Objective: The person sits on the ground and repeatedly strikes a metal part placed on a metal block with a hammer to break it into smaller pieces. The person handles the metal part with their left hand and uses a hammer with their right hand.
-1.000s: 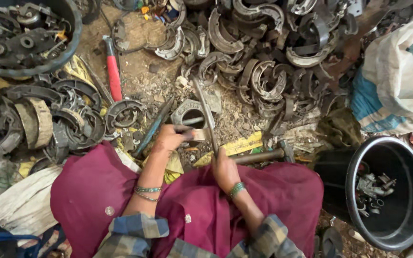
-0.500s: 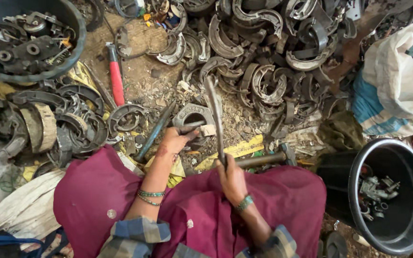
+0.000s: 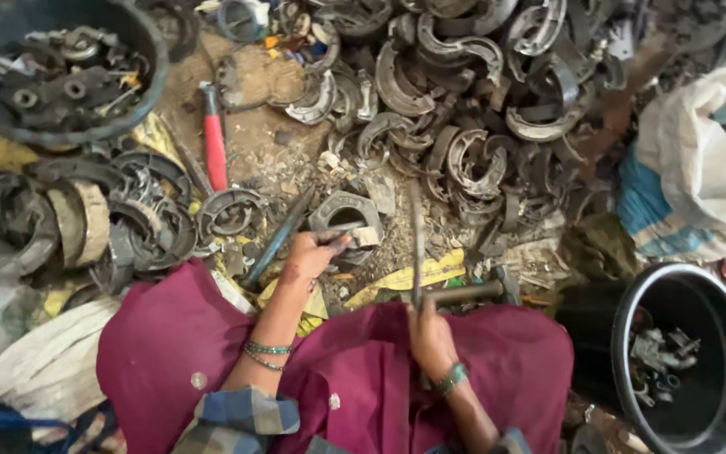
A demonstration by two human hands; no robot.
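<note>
While your left hand pinches its fingers onto the grey metal bracket lying on the dirt, your right hand has its fingers wrapped tight around a thin metal rod held upright just right of that bracket. Left of the bracket lies a red-handled hammer; far to its right sits a black tub.

2 round black plastic tubs hold metal parts, 1 red-handled hammer lies on the ground, 2 white woven sacks.
</note>
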